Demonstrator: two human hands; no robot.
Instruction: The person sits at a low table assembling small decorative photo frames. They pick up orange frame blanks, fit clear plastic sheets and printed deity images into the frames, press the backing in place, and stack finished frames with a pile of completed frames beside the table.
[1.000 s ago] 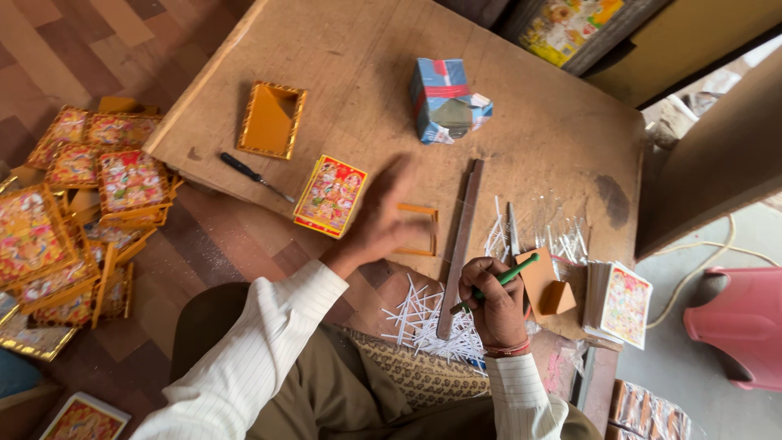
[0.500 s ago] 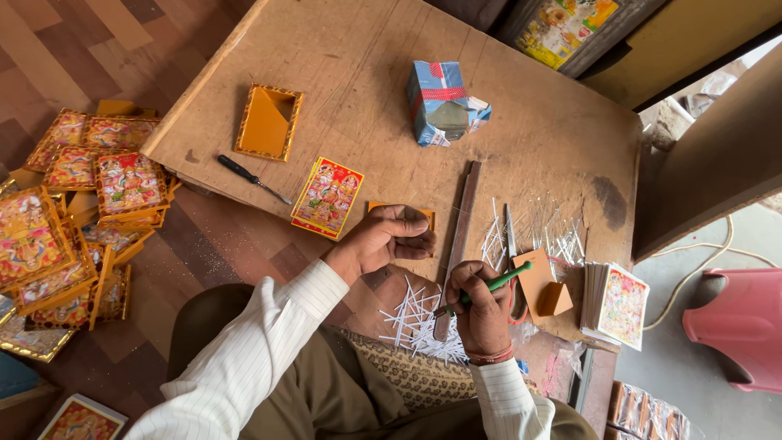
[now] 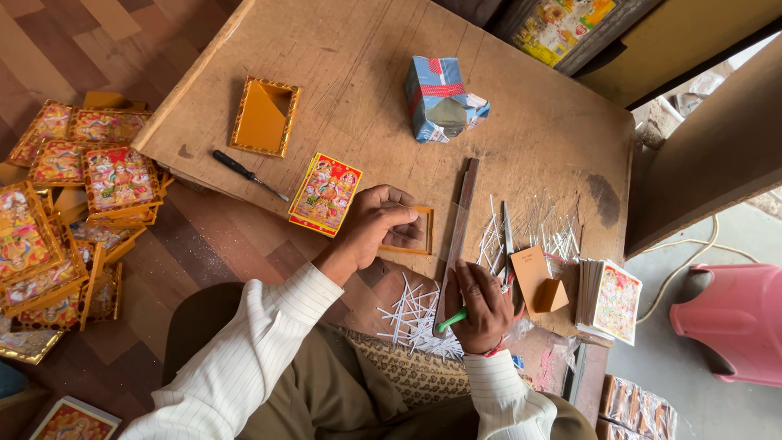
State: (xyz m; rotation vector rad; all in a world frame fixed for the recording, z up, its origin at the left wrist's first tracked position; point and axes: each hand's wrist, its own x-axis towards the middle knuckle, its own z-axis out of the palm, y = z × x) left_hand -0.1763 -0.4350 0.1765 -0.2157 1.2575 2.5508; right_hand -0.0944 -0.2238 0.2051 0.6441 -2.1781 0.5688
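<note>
My left hand (image 3: 376, 225) rests curled on a small orange-rimmed frame (image 3: 422, 232) lying on the wooden table (image 3: 521, 122). Just left of it lies a colourful picture card (image 3: 326, 194). My right hand (image 3: 482, 305) grips a green-handled tool (image 3: 450, 321) at the table's near edge, beside a long wooden ruler (image 3: 459, 228). White paper strips (image 3: 411, 314) are scattered around that hand.
An empty orange frame (image 3: 265, 116) and a black-handled screwdriver (image 3: 248, 174) lie at the table's left. A blue box (image 3: 440, 99) stands farther back. A stack of picture cards (image 3: 611, 300) sits at right. Framed pictures (image 3: 73, 204) are piled on the floor at left. A pink stool (image 3: 729, 322) stands at right.
My left hand came down from above the table and settled curled on the small frame. My right hand shifted slightly lower with the green tool.
</note>
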